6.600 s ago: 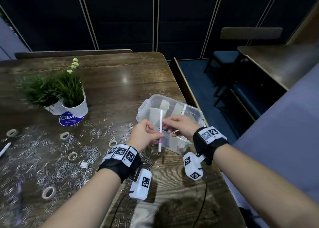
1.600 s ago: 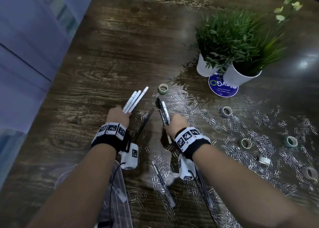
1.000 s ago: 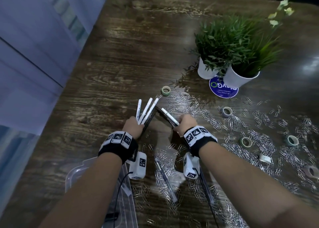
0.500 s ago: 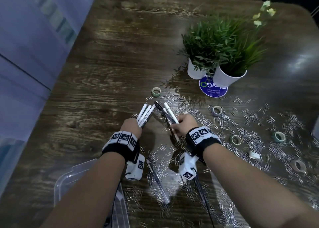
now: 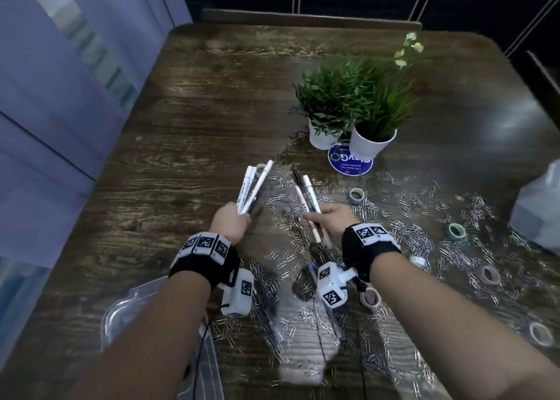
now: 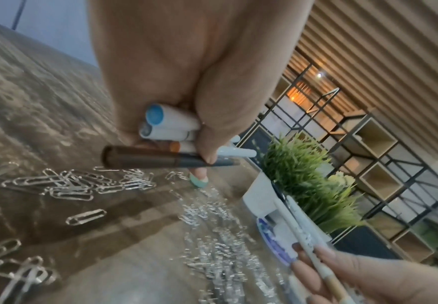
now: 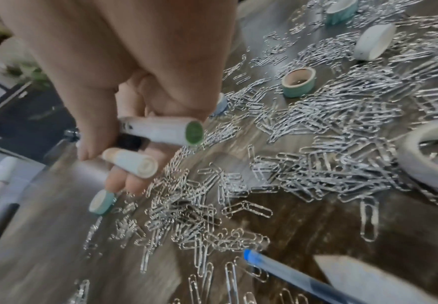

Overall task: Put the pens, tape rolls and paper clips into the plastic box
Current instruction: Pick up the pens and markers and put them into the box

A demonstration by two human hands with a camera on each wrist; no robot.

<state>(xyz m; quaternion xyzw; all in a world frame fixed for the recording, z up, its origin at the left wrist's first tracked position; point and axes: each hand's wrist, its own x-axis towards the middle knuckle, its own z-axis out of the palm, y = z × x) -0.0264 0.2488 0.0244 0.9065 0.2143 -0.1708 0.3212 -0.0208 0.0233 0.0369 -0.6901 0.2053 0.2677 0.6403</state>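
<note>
My left hand (image 5: 233,217) grips a bundle of white pens (image 5: 253,187) and a dark pen (image 6: 160,158), their tips fanning away from me. My right hand (image 5: 328,220) grips two white pens and a dark one (image 5: 307,198); the white pens' ends (image 7: 165,131) show in the right wrist view. Both hands hover just above the table. Silver paper clips (image 5: 418,239) litter the wood, with tape rolls (image 5: 357,194) (image 5: 456,231) (image 7: 299,82) among them. Two more pens (image 5: 268,317) (image 7: 290,275) lie under my wrists. The translucent plastic box (image 5: 539,208) shows blurred at the right edge.
Two white pots of green plants (image 5: 371,145) stand beyond the hands beside a round blue sticker (image 5: 350,161). A clear plastic lid (image 5: 130,308) lies near my left forearm. A blue-grey wall (image 5: 60,126) borders the table's left side.
Earlier both hands held one pen at the box. In the last second both hands raised their pen bundles slightly, and the view swung so the box edge appears at right.
</note>
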